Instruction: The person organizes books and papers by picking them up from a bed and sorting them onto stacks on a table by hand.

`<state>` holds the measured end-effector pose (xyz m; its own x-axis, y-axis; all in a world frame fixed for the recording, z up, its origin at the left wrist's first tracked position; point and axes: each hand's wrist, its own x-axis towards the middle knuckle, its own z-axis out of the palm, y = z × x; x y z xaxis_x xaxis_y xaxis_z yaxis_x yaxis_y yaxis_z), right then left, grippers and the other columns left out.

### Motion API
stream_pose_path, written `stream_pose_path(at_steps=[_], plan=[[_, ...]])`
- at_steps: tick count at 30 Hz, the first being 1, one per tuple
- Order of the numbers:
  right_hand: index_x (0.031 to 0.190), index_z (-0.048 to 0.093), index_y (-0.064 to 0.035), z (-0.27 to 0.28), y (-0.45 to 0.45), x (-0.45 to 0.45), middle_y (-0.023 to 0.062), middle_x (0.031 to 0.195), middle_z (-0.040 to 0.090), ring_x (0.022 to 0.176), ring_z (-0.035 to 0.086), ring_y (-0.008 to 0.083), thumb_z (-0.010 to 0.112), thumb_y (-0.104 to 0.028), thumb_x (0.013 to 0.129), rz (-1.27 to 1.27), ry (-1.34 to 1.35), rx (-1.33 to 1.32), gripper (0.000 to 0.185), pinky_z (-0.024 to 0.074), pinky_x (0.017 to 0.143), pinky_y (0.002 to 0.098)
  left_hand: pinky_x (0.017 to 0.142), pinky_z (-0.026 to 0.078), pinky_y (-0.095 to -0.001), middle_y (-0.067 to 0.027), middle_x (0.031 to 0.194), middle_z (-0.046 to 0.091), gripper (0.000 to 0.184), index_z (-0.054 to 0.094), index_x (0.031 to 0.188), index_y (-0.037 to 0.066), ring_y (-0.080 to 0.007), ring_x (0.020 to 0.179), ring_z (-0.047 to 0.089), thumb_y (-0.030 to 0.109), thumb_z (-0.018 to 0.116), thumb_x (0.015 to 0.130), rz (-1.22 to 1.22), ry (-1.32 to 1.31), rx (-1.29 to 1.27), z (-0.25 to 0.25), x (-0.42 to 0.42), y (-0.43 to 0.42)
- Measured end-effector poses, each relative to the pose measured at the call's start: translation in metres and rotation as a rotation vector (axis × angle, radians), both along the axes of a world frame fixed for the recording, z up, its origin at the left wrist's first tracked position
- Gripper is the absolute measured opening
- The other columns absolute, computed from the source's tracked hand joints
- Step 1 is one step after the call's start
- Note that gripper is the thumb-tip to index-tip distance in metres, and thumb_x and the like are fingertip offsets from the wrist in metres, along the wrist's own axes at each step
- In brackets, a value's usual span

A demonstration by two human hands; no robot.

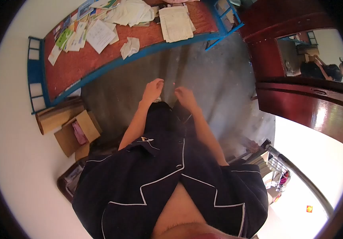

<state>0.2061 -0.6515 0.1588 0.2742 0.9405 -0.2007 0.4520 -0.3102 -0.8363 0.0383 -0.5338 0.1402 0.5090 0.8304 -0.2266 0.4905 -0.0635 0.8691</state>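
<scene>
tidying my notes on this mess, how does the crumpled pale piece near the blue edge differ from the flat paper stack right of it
Shape: the crumpled piece is creased and irregular, while the paper stack lies flat and roughly rectangular.
Size: the crumpled piece covers much less area than the paper stack.
Build: the crumpled piece looks like one item; the paper stack shows overlapping sheets.
Both are pale and lie on the red surface.

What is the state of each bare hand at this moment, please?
Left bare hand: loosely curled; whether it holds anything cannot be told.
Right bare hand: also curled, apart from the left; whether it holds anything cannot be told.
</scene>
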Motion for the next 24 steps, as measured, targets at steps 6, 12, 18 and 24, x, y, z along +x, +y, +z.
stream_pose_path(at_steps=[6, 12, 18, 24], plan=[[0.099, 0.063, 0.0012, -0.015, 0.07, 0.05, 0.0197, 0.093, 0.065, 0.087, 0.064, 0.0329, 0.061, -0.014, 0.084, 0.014, 0.021, -0.069, 0.021, 0.0507, 0.077, 0.0389, 0.077, 0.051, -0.0369, -0.0175, 0.098, 0.067, 0.023, 0.063, 0.107, 0.003, -0.0318, 0.09, 0.065, 0.017, 0.056, 0.089, -0.025, 0.014, 0.018, -0.014, 0.048, 0.075], [0.098, 0.063, 0.0015, -0.026, 0.169, 0.121, 0.02, 0.094, 0.065, 0.087, 0.064, 0.0337, 0.06, -0.015, 0.084, 0.152, 0.041, -0.034, 0.022, 0.0503, 0.077, 0.0407, 0.077, 0.05, -0.0377, -0.0179, 0.097, 0.067, 0.023, 0.063, 0.106, 0.003, -0.0326, 0.088, 0.065, 0.018, 0.057, 0.089, 0.047, 0.081, 0.125, -0.025, 0.11, 0.155], [0.096, 0.064, 0.0005, -0.07, 0.245, 0.187, 0.0189, 0.089, 0.067, 0.086, 0.064, 0.0346, 0.061, -0.015, 0.083, 0.21, 0.067, -0.072, 0.02, 0.0508, 0.077, 0.041, 0.079, 0.051, -0.0381, -0.0192, 0.097, 0.067, 0.024, 0.063, 0.104, 0.001, -0.0331, 0.089, 0.066, 0.016, 0.058, 0.087, 0.241, 0.068, 0.076, -0.048, 0.163, 0.201], [0.089, 0.066, -0.0007, -0.104, 0.298, 0.219, 0.0171, 0.085, 0.067, 0.085, 0.063, 0.0345, 0.064, -0.016, 0.078, 0.304, -0.02, -0.085, 0.018, 0.0489, 0.081, 0.0424, 0.084, 0.05, -0.037, -0.0188, 0.1, 0.067, 0.028, 0.061, 0.108, 0.0, -0.03, 0.096, 0.065, 0.015, 0.059, 0.085, 0.437, 0.037, -0.066, -0.067, 0.197, 0.226]])
